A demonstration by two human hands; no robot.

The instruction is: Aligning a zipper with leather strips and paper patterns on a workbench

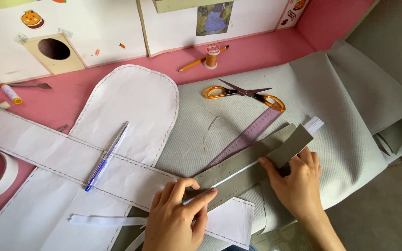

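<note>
Single head view, looking steeply down from above and just behind the hands. Faces forward across a pink table [266, 49] toward a white wall board [117, 32] at the far edge. Close in: left hand [175, 218] and right hand [296, 183] low in frame, forearms cut off by the bottom edge. Floor [387, 209] visible at lower right. Slightly tilted, table edge running diagonally. No second view to overlap.

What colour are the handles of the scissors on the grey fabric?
Orange: the scissors lie open on the grey fabric, seen in the head view.
</note>
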